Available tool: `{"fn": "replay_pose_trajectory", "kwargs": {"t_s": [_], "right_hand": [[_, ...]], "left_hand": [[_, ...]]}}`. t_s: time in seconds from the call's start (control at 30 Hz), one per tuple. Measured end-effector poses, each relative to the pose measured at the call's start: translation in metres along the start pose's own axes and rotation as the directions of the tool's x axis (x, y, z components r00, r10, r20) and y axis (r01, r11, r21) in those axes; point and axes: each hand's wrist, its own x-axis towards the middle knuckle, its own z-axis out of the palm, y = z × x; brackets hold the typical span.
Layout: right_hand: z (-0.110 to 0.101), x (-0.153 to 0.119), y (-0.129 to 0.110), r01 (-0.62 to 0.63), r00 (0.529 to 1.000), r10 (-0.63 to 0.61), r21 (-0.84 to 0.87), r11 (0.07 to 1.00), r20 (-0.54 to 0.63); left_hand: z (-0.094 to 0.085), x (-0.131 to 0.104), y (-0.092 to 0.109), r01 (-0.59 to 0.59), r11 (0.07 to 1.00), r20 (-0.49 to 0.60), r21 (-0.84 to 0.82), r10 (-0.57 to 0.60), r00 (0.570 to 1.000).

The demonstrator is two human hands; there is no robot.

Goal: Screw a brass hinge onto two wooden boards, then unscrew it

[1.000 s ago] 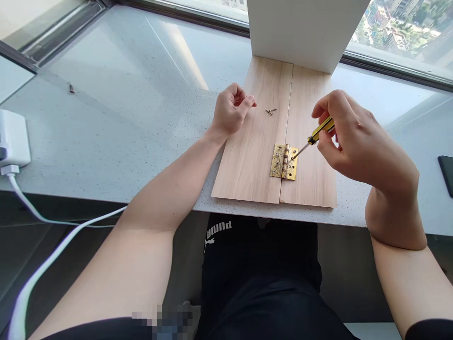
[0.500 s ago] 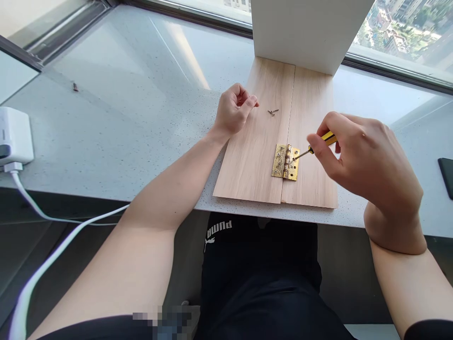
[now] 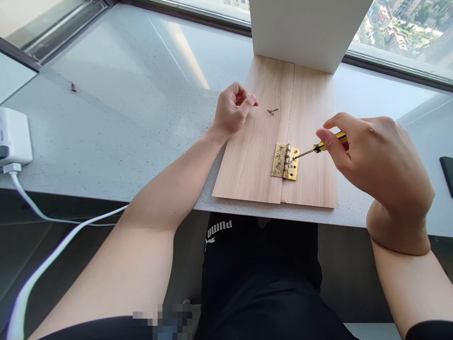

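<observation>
My right hand (image 3: pixel 380 158) is closed on the yellow and black handle of a screwdriver (image 3: pixel 320 148). Its slanting shaft points down-left, with the tip at the right leaf of a brass hinge (image 3: pixel 279 160). This hinge lies unfolded across the seam between two pale wooden boards (image 3: pixel 247 165). My left hand (image 3: pixel 233 108) is curled shut at the left board's edge; whatever may be inside its fingers is hidden. Several small screws (image 3: pixel 272 112) lie loose on the left board, just right of that hand.
The boards rest on a speckled white counter (image 3: pixel 148 118), against a pale upright panel (image 3: pixel 300 33). A small dark object (image 3: pixel 73 87) lies far left. A white plug block (image 3: pixel 16 134) with a cable (image 3: pixel 38 269) is at left, and a black device (image 3: pixel 447 174) at the right edge.
My right hand has shifted slightly right along the screwdriver, and more of the handle shows. The screwdriver's tip remains at the hinge. My left hand stays where it was.
</observation>
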Motion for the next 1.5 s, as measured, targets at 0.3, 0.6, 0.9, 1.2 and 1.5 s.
{"fn": "replay_pose_trajectory", "kwargs": {"t_s": [0.3,0.6,0.9,1.2,1.5], "right_hand": [[-0.003,0.001,0.001,0.193,0.979,-0.201,0.156,0.969,0.034],[0.006,0.006,0.001,0.112,0.994,-0.111,0.133,0.985,-0.015],[0.015,0.014,0.002,0.162,0.986,-0.157,0.124,0.979,-0.046],[0.001,0.002,0.005,0.127,0.991,-0.133,0.194,0.973,0.019],[-0.001,0.009,-0.001,0.061,0.998,-0.062,0.036,0.997,0.016]], "left_hand": [[0.001,0.001,-0.005,-0.024,1.0,-0.024,-0.002,0.024,0.999],[0.0,0.001,-0.004,-0.007,1.0,0.013,0.02,0.007,1.0],[-0.003,0.0,0.003,0.028,0.995,0.099,0.099,-0.038,0.994],[0.001,0.0,-0.005,-0.014,1.0,0.016,0.021,0.013,1.0],[-0.002,0.001,-0.005,0.004,0.999,0.056,0.035,-0.006,0.998]]}}
